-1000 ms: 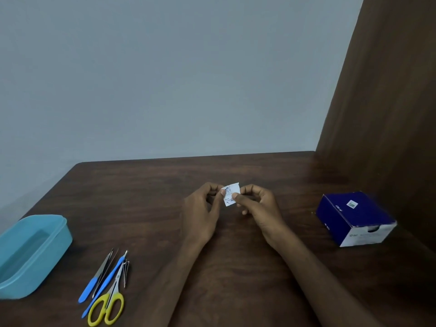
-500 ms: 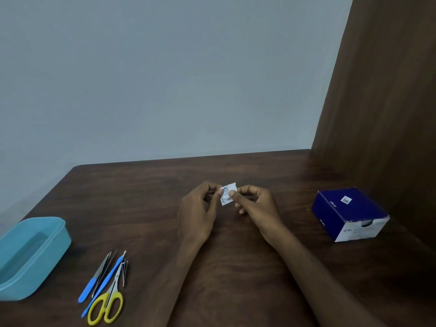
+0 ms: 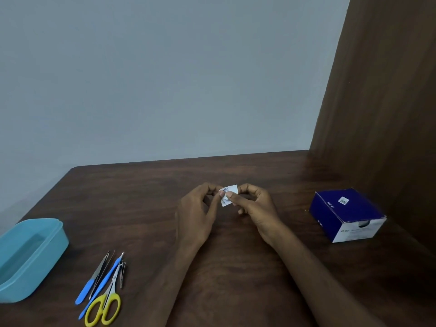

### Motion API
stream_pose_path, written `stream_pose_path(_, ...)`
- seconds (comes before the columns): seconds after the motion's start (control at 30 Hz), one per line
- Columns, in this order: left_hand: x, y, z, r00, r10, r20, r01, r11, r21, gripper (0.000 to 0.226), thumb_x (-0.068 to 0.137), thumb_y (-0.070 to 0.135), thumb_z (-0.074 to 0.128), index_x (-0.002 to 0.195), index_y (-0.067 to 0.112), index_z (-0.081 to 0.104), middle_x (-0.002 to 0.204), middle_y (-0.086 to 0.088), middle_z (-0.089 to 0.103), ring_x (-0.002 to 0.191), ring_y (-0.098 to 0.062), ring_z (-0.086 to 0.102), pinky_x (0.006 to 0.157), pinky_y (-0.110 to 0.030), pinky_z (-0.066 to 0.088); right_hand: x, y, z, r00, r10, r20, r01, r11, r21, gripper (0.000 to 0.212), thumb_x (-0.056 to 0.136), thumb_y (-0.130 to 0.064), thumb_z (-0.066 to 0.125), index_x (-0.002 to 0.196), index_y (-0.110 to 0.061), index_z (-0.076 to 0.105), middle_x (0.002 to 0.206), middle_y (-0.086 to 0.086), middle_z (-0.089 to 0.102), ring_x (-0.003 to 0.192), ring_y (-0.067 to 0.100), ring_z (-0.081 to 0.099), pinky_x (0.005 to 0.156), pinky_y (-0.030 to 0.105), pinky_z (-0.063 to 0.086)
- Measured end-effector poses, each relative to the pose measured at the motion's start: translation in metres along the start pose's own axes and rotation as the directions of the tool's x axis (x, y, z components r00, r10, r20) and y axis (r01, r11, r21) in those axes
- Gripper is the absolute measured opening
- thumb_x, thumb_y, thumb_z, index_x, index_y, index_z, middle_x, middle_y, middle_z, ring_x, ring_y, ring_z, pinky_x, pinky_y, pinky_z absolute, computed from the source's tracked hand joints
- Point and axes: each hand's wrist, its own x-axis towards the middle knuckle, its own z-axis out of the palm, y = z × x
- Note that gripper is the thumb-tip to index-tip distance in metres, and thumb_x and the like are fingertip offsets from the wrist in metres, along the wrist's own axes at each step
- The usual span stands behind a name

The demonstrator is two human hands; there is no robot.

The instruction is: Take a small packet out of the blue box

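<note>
The small white packet (image 3: 227,196) sits pinched between the left hand (image 3: 197,212) and right hand (image 3: 256,205) above the table (image 3: 146,208).

You have one view only, from a wide-angle camera worn on the head, so nothing is shared with a second view. It looks forward and down from the near side of the dark brown wooden table (image 3: 146,208), towards the pale grey wall behind the table's far edge. Taking that table as your landmark: its far edge crosses the frame just below mid-height, its near part fills the bottom, and the brown wooden side panel (image 3: 389,114) rises along its right edge. The camera sits close, within arm's reach of the table's middle; both forearms enter from the bottom, and straight lines bow slightly towards the frame's borders
</note>
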Motion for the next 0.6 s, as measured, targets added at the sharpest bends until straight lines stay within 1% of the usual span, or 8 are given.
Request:
stream_pose_path(0.1,0.0006,-0.0017,0.0003,1.0,0.013,0.015,-0.012,0.999,-0.034,0.006,0.099,0.041,0.075,0.1,0.035,0.076,0.081,0.023,0.069,0.071,-0.002,0.064,0.059,-0.013,0.043,-0.0011,0.002,0.0013,0.997,-0.034,-0.07,0.029,0.997,-0.074,0.019,0.081,-0.035,0.091,0.087,-0.021,0.08,0.097,0.0,0.082,0.078,0.018,0.069,0.063,0.035,0.054)
stream_pose_path(0.17,0.0012,-0.0043,0.0014,1.0,0.023,0.015,-0.022,0.999,-0.048,0.005,0.099,0.04,0.074,0.1,0.035,0.075,0.083,0.021,0.07,0.072,-0.006,0.065,0.06,-0.021,0.048,-0.0022,0.0027,0.0017,0.995,-0.061,-0.08,0.053,0.994,-0.1,0.026,0.078,-0.041,0.092,0.095,-0.023,0.082,0.098,-0.003,0.082,0.079,0.024,0.073,0.063,0.032,0.055)
stream_pose_path(0.27,0.0013,-0.0068,0.0026,0.999,0.033,0.014,-0.032,0.998,-0.054,0.003,0.099,0.037,0.075,0.1,0.035,0.075,0.084,0.02,0.07,0.073,-0.008,0.066,0.06,-0.026,0.051,-0.003,0.0024,0.0026,0.997,-0.059,-0.056,0.053,0.994,-0.094,0.027,0.08,-0.035,0.093,0.102,-0.023,0.083,0.096,-0.003,0.083,0.091,0.029,0.078,0.064,0.031,0.055)
stream_pose_path(0.37,0.0021,-0.0059,0.0019,1.0,0.029,0.0,-0.029,0.999,-0.033,0.004,0.099,0.038,0.074,0.1,0.034,0.076,0.083,0.021,0.07,0.073,-0.007,0.065,0.06,-0.02,0.046,-0.0019,0.0027,0.0036,0.994,-0.036,-0.099,0.026,0.994,-0.104,0.025,0.077,-0.032,0.095,0.097,-0.022,0.084,0.09,-0.002,0.083,0.075,0.022,0.073,0.066,0.036,0.055)
stream_pose_path(0.43,0.002,-0.0036,0.0008,1.0,0.017,-0.015,-0.017,1.0,-0.017,0.004,0.099,0.04,0.075,0.097,0.036,0.076,0.079,0.024,0.068,0.07,-0.003,0.064,0.059,-0.015,0.041,-0.0017,0.0029,0.0046,0.988,-0.05,-0.145,0.03,0.99,-0.138,0.024,0.076,-0.033,0.095,0.095,-0.024,0.084,0.09,-0.006,0.083,0.072,0.021,0.074,0.065,0.039,0.057)
stream_pose_path(0.5,0.0006,-0.001,-0.0001,0.999,-0.006,-0.033,0.006,1.0,-0.009,0.006,0.097,0.041,0.076,0.093,0.036,0.077,0.072,0.027,0.066,0.066,0.003,0.063,0.057,-0.01,0.038,-0.0007,0.005,0.0041,0.97,-0.147,-0.193,0.09,0.957,-0.275,0.023,0.075,-0.038,0.096,0.094,-0.029,0.085,0.096,-0.013,0.08,0.076,0.015,0.077,0.066,0.038,0.06)
stream_pose_path(0.57,-0.0007,0.0005,-0.0001,0.999,-0.019,-0.031,0.019,1.0,-0.003,0.008,0.095,0.042,0.077,0.09,0.036,0.078,0.071,0.028,0.068,0.065,0.008,0.063,0.056,-0.008,0.038,-0.0004,0.0063,0.0024,0.942,-0.257,-0.217,0.145,0.892,-0.428,0.023,0.074,-0.041,0.096,0.094,-0.034,0.086,0.096,-0.015,0.076,0.07,0.009,0.073,0.063,0.033,0.058)
stream_pose_path(0.6,-0.0009,0.0008,-0.0001,0.999,-0.022,-0.025,0.022,1.0,-0.001,0.008,0.095,0.042,0.078,0.09,0.035,0.078,0.073,0.027,0.071,0.066,0.009,0.064,0.056,-0.009,0.039,-0.0002,0.0065,0.0015,0.931,-0.287,-0.225,0.159,0.874,-0.458,0.023,0.074,-0.042,0.096,0.093,-0.035,0.085,0.093,-0.015,0.075,0.065,0.008,0.071,0.059,0.031,0.055)
